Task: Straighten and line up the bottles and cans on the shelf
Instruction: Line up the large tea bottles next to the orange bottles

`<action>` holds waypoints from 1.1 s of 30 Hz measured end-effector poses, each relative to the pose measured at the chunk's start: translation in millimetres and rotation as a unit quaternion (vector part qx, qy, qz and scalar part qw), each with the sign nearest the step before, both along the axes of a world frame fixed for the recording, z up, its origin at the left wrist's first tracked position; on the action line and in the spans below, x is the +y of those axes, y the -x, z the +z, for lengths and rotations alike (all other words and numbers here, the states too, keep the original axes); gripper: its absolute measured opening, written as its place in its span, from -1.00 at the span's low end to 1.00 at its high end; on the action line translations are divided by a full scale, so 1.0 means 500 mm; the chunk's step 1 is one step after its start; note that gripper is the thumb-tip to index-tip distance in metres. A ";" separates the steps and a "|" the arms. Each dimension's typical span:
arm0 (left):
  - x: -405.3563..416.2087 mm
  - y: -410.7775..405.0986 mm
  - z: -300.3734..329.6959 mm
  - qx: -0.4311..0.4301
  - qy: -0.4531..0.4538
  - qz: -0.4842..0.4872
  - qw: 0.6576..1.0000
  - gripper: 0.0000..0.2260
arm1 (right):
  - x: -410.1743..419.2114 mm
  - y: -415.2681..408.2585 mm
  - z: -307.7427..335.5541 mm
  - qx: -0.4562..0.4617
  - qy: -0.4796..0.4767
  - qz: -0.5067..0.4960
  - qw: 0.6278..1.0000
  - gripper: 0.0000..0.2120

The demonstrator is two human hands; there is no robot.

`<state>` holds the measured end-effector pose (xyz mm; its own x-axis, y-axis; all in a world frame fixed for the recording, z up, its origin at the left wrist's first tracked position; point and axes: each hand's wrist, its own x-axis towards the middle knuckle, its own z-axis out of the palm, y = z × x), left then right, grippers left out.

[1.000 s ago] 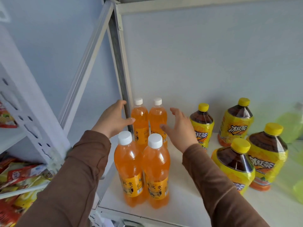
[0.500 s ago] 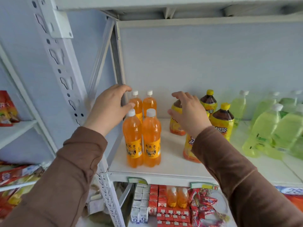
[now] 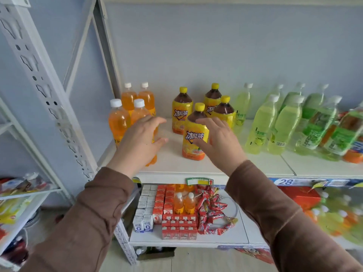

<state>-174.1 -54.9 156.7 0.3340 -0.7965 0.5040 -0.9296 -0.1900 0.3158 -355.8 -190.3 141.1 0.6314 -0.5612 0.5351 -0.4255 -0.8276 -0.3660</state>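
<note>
Several orange soda bottles [image 3: 118, 118] with white caps stand in a tight block at the left end of the white shelf [image 3: 255, 169]. To their right stand several yellow-labelled iced tea bottles, the front one [image 3: 194, 134] nearest the edge. My left hand [image 3: 140, 141] hovers with fingers spread in front of the orange bottles and hides part of them. My right hand [image 3: 220, 142] is open right beside the front tea bottle; contact is unclear. Pale green bottles [image 3: 259, 124] lean unevenly further right.
A white perforated upright [image 3: 45, 85] rises at the left. The lower shelf [image 3: 243, 232] holds small milk cartons, red boxes, two small orange bottles and red sweets. A shelf with snack bags [image 3: 21, 185] sits far left. Bottles with green labels [image 3: 318, 126] crowd the right.
Both hands have left the back orange bottles and come forward and to the right. The view has pulled back, showing more of the shelves.
</note>
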 end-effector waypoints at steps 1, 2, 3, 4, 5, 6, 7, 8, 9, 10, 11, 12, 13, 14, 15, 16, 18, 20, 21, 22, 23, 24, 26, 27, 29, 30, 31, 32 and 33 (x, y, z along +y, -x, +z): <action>-0.012 0.016 -0.021 0.003 -0.011 0.001 1.000 -0.60 | -0.011 0.018 -0.019 0.009 -0.005 0.003 1.000 -0.56; -0.025 0.030 -0.044 0.007 -0.022 0.004 1.000 -0.60 | -0.022 0.036 -0.039 0.018 -0.010 0.007 1.000 -0.56; -0.036 0.044 -0.068 0.013 -0.034 0.008 0.999 -0.59 | -0.034 0.052 -0.058 0.025 -0.016 0.009 1.000 -0.57; -0.047 0.057 -0.092 0.021 -0.047 0.012 0.999 -0.59 | -0.046 0.066 -0.079 0.032 -0.022 0.012 0.999 -0.57; -0.058 0.068 -0.118 0.028 -0.061 0.015 0.998 -0.59 | -0.057 0.078 -0.101 0.040 -0.029 0.016 0.999 -0.56; -0.068 0.078 -0.144 0.033 -0.075 0.018 0.996 -0.59 | -0.067 0.087 -0.122 0.051 -0.036 0.021 0.998 -0.55; -0.076 0.086 -0.170 0.037 -0.088 0.021 0.995 -0.59 | -0.076 0.094 -0.144 0.064 -0.042 0.026 0.997 -0.53; -0.083 0.092 -0.196 0.040 -0.099 0.023 0.994 -0.59 | -0.083 0.099 -0.166 0.075 -0.047 0.031 0.996 -0.52; -0.088 0.097 -0.221 0.043 -0.111 0.025 0.993 -0.59 | -0.088 0.102 -0.187 0.085 -0.052 0.036 0.994 -0.50; -0.092 0.100 -0.245 0.043 -0.121 0.027 0.991 -0.57 | -0.092 0.103 -0.207 0.093 -0.055 0.039 0.993 -0.49; -0.095 0.101 -0.266 0.043 -0.132 0.030 0.990 -0.55 | -0.096 0.102 -0.227 0.101 -0.056 0.042 0.992 -0.47; -0.098 0.102 -0.284 0.041 -0.139 0.033 0.989 -0.53 | -0.099 0.101 -0.246 0.109 -0.054 0.043 0.992 -0.46; -0.102 0.102 -0.299 0.040 -0.142 0.038 0.988 -0.51 | -0.102 0.098 -0.263 0.118 -0.049 0.042 0.991 -0.44; -0.106 0.101 -0.312 0.041 -0.141 0.042 0.988 -0.49 | -0.105 0.096 -0.280 0.127 -0.045 0.038 0.990 -0.42; -0.112 0.101 -0.322 0.043 -0.137 0.045 0.989 -0.48 | -0.108 0.094 -0.295 0.136 -0.042 0.031 0.989 -0.40; -0.117 0.100 -0.332 0.044 -0.131 0.045 0.989 -0.48 | -0.112 0.093 -0.309 0.140 -0.042 0.023 0.989 -0.37; -0.128 0.102 -0.350 0.044 -0.122 0.044 0.991 -0.48 | -0.118 0.091 -0.336 0.137 -0.044 0.003 0.990 -0.33; -0.133 0.101 -0.369 0.037 -0.108 0.044 0.993 -0.48 | -0.124 0.091 -0.359 0.133 -0.032 -0.012 0.991 -0.34; -0.134 0.100 -0.377 0.036 -0.097 0.044 0.994 -0.49 | -0.126 0.091 -0.369 0.127 -0.023 -0.015 0.991 -0.36; -0.134 0.099 -0.383 0.035 -0.085 0.044 0.995 -0.49 | -0.128 0.092 -0.376 0.119 -0.013 -0.017 0.993 -0.38; -0.134 0.097 -0.388 0.034 -0.073 0.046 0.996 -0.50 | -0.130 0.091 -0.381 0.110 -0.003 -0.019 0.994 -0.41; -0.135 0.096 -0.392 0.031 -0.062 0.048 0.996 -0.51 | -0.130 0.091 -0.386 0.102 0.007 -0.020 0.995 -0.43; -0.137 0.095 -0.398 0.022 -0.047 0.054 0.997 -0.53 | -0.131 0.089 -0.393 0.090 0.024 -0.025 0.995 -0.47; -0.138 0.095 -0.402 0.018 -0.041 0.057 0.997 -0.53 | -0.132 0.087 -0.397 0.085 0.031 -0.028 0.996 -0.50; -0.141 0.094 -0.408 0.009 -0.031 0.057 0.998 -0.55 | -0.134 0.083 -0.403 0.077 0.046 -0.037 0.995 -0.53; -0.143 0.093 -0.410 0.005 -0.027 0.057 0.998 -0.56 | -0.135 0.081 -0.406 0.074 0.051 -0.041 0.995 -0.54; -0.143 0.092 -0.412 0.002 -0.024 0.057 0.998 -0.56 | -0.136 0.079 -0.409 0.071 0.055 -0.044 0.995 -0.55; -0.144 0.091 -0.414 -0.002 -0.023 0.057 0.998 -0.56 | -0.137 0.077 -0.412 0.067 0.058 -0.047 0.995 -0.56; -0.144 0.090 -0.415 -0.005 -0.021 0.058 0.998 -0.56 | -0.137 0.076 -0.415 0.064 0.060 -0.049 0.995 -0.56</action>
<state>-219.3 -126.7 -50.9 0.4201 -0.7734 0.4747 -0.9038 -0.3093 0.2958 -393.5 -258.8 -66.4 0.6448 -0.5599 0.5204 -0.5431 -0.8146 -0.2036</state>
